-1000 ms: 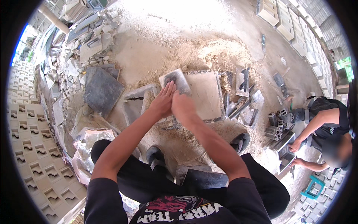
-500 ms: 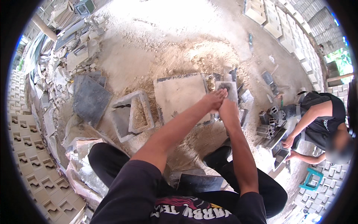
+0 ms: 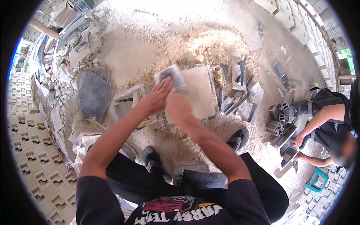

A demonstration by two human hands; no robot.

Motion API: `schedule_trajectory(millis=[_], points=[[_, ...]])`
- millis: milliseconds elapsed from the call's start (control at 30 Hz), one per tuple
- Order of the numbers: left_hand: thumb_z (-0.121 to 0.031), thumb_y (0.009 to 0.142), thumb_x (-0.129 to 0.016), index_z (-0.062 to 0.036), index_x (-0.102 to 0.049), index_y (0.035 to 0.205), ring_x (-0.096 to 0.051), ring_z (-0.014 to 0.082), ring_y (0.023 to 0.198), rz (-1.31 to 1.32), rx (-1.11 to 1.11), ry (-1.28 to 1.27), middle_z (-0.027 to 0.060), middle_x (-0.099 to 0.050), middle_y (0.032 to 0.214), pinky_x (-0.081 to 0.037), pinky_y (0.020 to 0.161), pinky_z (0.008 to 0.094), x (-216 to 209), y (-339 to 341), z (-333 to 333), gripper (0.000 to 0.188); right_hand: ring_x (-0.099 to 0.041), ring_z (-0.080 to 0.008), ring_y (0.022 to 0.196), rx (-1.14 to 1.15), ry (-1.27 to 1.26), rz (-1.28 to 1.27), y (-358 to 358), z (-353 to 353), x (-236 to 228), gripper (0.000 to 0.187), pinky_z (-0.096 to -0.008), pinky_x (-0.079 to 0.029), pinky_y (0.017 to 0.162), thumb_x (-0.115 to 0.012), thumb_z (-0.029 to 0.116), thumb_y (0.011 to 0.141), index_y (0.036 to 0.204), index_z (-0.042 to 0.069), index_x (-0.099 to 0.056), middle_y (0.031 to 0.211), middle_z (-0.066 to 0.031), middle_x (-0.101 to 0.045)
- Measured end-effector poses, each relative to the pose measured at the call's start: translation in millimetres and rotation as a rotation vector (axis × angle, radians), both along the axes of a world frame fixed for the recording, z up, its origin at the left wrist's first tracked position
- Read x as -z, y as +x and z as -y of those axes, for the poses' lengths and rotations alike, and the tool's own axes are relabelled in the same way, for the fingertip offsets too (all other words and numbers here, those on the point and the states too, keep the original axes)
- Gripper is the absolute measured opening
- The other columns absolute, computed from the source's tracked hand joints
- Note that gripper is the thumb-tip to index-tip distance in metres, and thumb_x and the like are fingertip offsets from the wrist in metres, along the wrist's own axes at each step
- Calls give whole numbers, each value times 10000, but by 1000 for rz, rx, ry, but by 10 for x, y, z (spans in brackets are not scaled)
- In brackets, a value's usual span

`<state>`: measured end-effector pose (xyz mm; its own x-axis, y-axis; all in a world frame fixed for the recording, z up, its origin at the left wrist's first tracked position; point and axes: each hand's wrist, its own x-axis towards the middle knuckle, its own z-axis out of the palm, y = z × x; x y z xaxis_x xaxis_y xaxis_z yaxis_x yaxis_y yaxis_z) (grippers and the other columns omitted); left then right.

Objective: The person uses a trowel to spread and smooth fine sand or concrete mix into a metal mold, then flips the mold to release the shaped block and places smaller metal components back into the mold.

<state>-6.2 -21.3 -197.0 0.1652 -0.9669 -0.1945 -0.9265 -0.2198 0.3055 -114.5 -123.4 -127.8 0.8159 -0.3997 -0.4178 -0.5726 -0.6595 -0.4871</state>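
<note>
A flat rectangular hand float (image 3: 179, 77), blurred by motion, lies over the upper left corner of a square mould filled level with pale sandy material (image 3: 197, 88). My right hand (image 3: 177, 105) is closed, apparently round the float's handle, which it hides. Alongside it, my left hand (image 3: 160, 94) lies on the float's near part with its fingers stretched out flat. Both forearms reach forward over the mould's near left side. Partly behind my left forearm sits a grey hollow frame (image 3: 129, 93).
Dark flat plates (image 3: 95, 95) and rubble (image 3: 62, 77) lie at the left. Right of the mould are loose metal pieces and another float-like plate (image 3: 239, 75). Farther right, a person (image 3: 326, 112) handles a box-shaped mould (image 3: 287, 150); a teal stool (image 3: 317, 180) stands nearby.
Both hands and the float have moved left, from the mould's right edge to its upper left corner. More of my feet shows. The other person still handles the box-shaped mould.
</note>
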Motion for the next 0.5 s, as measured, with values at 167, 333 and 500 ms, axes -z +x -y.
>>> schedule_trajectory(millis=[167, 333, 500], points=[[-252, 1012, -297, -15, -223, 1495, -79, 300, 1476, -141, 203, -75, 184, -113, 1585, -68, 1214, 383, -18, -388, 1447, 543, -680, -402, 837, 130, -224, -91, -612, 1043, -219, 244, -479, -555, 726, -474, 115, 913, 1053, -22, -619, 887, -241, -682], [-224, 1009, -284, -13, -224, 1495, -127, 272, 1473, -279, 349, -25, 168, -131, 1585, -99, 1212, 379, -241, -635, 1965, 533, -662, -417, 893, 222, -319, -175, -913, 1356, -268, 242, -505, -526, 788, -514, 125, 883, 1062, 5, -625, 921, -240, -680], [-185, 1000, -266, 28, -235, 1481, -148, 283, 1468, -99, 143, -120, 208, -190, 1562, -126, 1208, 372, -498, -164, 1274, 526, -680, -370, 843, 82, -145, -7, -434, 971, -562, 214, -475, -534, 738, -499, 92, 893, 1015, -11, -642, 881, -213, -686]])
